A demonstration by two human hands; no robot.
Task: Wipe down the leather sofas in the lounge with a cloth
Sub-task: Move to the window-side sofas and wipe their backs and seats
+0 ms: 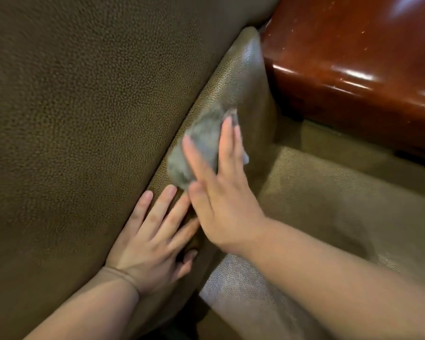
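The cloth is a small grey rag, bunched, and it lies at about 12 o'clock from the right hand, on the narrow side panel of the leather sofa. This panel runs from 7 o'clock up to 1 o'clock, between the big cushion and the lower seat.

The right hand lies flat on the cloth with its fingers straight and a little apart; it presses the cloth onto the leather and does not pinch it. The picture is blurred here, so the exact edge of the cloth is not sure. The left hand is at 7 o'clock from the cloth, also flat with fingers spread. It seems to push the big cushion away so that the panel is free, and it holds nothing.

The cloth looks soft, light and fluffy. It will probably fold and slip under the palm, so a flat press with the whole hand appears better than a hold at 1 corner. The leather is grained and looks firm but a little yielding.

At 2 o'clock stands a glossy red-brown wooden piece. No container is in view, so nothing can be said about contents.
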